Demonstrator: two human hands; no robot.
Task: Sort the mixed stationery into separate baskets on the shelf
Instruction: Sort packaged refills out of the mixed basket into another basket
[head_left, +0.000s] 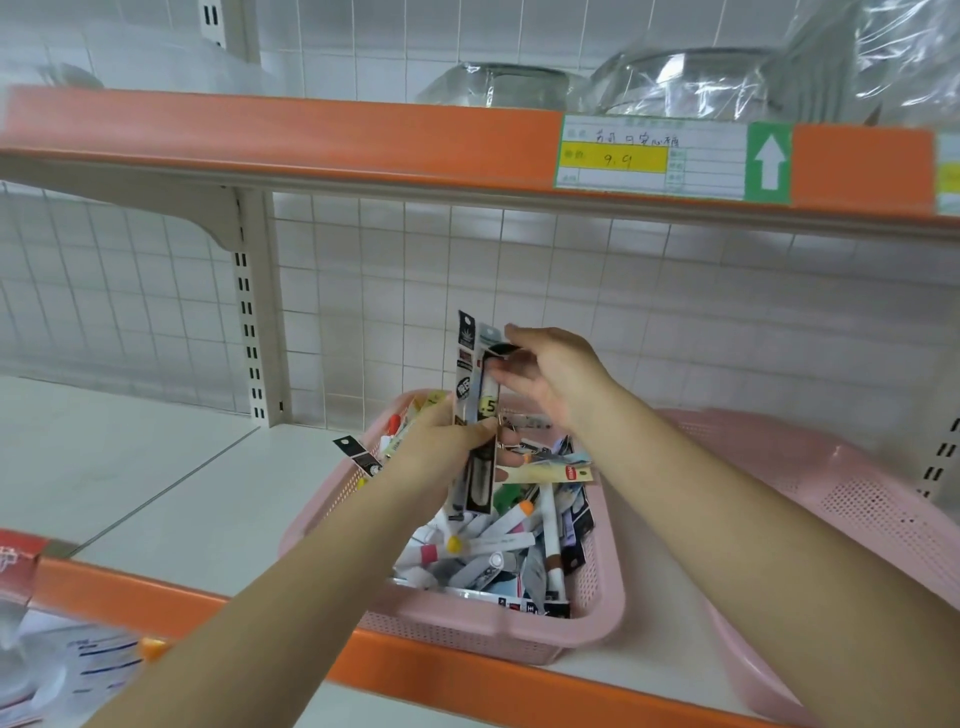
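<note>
- The left hand grips a bundle of slim packets and holds them upright above the pink basket. Its fingers are curled round their lower half, which they hide.
- The right hand meets the top of the same packets, with thumb and fingertips closed on the upper end. That spot is blurred, so which packet it pinches cannot be made out.
- The print on the packets is too small to read, apart from a yellow patch with a partial number.
- The pink basket sits on the white shelf at its orange front edge, filled with a jumble of markers, pens and more packets. Both forearms cover part of the pile.
- A second pink basket stands just beside it on the right. The right forearm and the frame edge cut it off, and its inside is largely out of sight.
- The upper shelf carries a price label with handwriting. Above it are clear wrapped items, which are blurred.
- At the lower left, printed papers are smeared and cropped.
</note>
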